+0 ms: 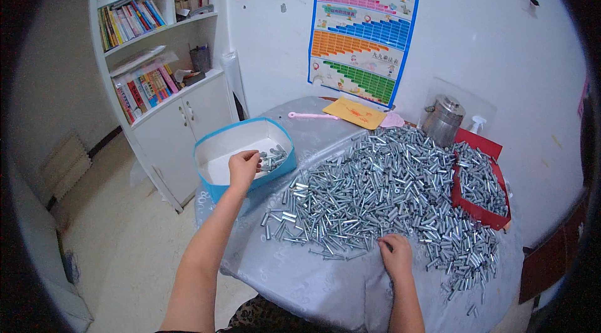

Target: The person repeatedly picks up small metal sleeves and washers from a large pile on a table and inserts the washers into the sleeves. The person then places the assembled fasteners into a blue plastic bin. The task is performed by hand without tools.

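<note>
A heap of shiny metal bolts and sleeves spreads over the table. My right hand is at the heap's near edge, thumb and fingers curled together; whatever is between them is too small to make out. On the left stands a light-blue box with a white inside, holding a small pile of the same metal pieces at its right side. Over this box my left hand hangs with bent, closed fingers beside that small pile. The back of the hand hides what its fingertips hold, if anything.
A red box full of metal pieces stands at the right, near a steel canister. At the table's back lie a yellow board and a pink-handled tool. A bookshelf rises at the left, beyond the grey tablecloth.
</note>
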### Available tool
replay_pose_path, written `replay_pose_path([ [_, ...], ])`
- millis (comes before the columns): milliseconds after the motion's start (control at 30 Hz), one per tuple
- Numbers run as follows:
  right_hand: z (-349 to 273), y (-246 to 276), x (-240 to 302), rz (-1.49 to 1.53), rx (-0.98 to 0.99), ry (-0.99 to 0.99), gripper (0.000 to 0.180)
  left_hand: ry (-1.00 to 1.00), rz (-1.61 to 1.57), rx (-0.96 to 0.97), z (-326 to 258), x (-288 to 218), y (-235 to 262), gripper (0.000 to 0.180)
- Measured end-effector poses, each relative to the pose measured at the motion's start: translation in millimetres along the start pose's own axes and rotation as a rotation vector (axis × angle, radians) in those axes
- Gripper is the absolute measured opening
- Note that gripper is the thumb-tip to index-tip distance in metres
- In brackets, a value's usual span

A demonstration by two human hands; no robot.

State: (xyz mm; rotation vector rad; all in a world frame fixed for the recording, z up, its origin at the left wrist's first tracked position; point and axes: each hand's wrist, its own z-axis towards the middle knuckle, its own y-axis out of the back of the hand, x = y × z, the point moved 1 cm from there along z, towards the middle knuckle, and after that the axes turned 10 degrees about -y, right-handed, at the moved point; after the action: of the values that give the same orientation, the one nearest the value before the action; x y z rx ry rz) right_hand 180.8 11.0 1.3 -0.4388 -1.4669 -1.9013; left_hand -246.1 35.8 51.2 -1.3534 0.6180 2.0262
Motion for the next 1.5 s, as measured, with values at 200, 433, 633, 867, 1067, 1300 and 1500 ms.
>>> replay_pose_path([
  [200,-0.8,2.0,2.4,0.000,0.005,0.002,0.010,0.266,-0.085,0.226,41.3,41.3,-0.7,0.019],
  [433,-2.4,-1.7,0.6,0.006,-0.020,0.055,0.010,-0.101,0.524,0.520,66.1,66.0,5.6,0.032],
  [633,-1.6,-3.6,-4.1,0.024,0.004,0.044,0.011,-0.398,0.748,0.762,50.3,52.0,-14.6,0.039],
  [867,-1.6,-3.6,-0.8,0.026,0.002,-0.005,0.009,-0.358,1.222,0.707,73.8,50.8,-11.6,0.026],
  [1067,2.0,-1.7,4.5,0.035,-0.040,-0.019,0.011,-0.188,0.793,0.785,77.2,51.7,-16.7,0.038],
  [1300,37.4,2.7,43.5,-0.038,0.077,0.115,0.021,-0.351,0.983,0.972,83.7,53.9,-28.3,0.044],
  [1500,75.4,-25.7,77.7,-0.044,0.178,0.314,0.028,-0.398,0.950,0.737,93.3,68.4,-17.7,0.033],
])
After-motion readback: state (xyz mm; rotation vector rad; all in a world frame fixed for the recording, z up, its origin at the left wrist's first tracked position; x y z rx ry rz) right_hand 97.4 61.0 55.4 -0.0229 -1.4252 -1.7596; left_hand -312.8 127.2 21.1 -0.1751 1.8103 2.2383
